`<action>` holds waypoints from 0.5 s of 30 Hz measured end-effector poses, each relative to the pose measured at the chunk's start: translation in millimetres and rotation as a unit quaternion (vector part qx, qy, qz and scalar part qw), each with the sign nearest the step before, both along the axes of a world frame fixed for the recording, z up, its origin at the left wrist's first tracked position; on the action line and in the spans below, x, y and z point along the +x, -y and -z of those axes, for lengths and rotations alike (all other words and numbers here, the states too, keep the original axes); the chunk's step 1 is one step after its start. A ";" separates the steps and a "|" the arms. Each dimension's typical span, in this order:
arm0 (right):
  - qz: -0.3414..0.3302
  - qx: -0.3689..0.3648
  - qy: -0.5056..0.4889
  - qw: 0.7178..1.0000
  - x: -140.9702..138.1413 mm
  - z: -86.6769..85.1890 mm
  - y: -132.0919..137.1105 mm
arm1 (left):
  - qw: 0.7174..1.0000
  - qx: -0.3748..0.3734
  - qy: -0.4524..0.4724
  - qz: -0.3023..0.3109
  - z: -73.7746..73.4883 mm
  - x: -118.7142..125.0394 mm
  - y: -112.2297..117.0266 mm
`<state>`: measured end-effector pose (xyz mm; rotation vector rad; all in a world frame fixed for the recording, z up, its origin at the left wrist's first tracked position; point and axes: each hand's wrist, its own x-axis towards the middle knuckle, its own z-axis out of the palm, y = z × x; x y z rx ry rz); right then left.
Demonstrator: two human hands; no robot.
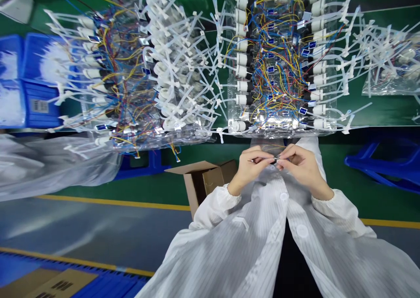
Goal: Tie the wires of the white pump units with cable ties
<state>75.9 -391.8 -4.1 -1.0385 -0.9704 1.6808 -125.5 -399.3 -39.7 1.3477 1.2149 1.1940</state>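
Note:
Close to my body, just below the bench edge, both hands meet fingertip to fingertip. My left hand [252,166] pinches a small thin part [276,159] between thumb and forefinger. From the other side, my right hand [301,164] pinches at the same piece. Fine yellow wire shows just above the fingers; the part is too small to name surely, and the fingertips cover most of it. Beyond my hands, a clear plastic tray [232,129] bears rows of white cylindrical pieces [242,99] with pale tubes and a tangle of coloured wires [278,66].
Left of the tray stands another heap of wired units [131,83] with tubes and cable ties. Blue bins [41,101] hold white pieces at far left. A bagged bundle [390,81] lies at right. Below are an open cardboard box [190,188] and a blue stool [387,162].

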 end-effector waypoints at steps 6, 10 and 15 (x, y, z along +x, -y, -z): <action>-0.016 0.003 0.001 1.000 1.8 4.5 0.0 | 0.999 -0.022 -0.001 0.024 0.3 -0.3 2.8; -0.024 0.000 0.000 1.000 3.9 6.3 -0.4 | 0.999 -0.028 0.013 0.021 -0.1 1.8 4.4; -0.035 -0.041 -0.041 0.998 2.4 7.6 0.5 | 0.997 -0.046 0.043 0.042 1.2 5.5 6.7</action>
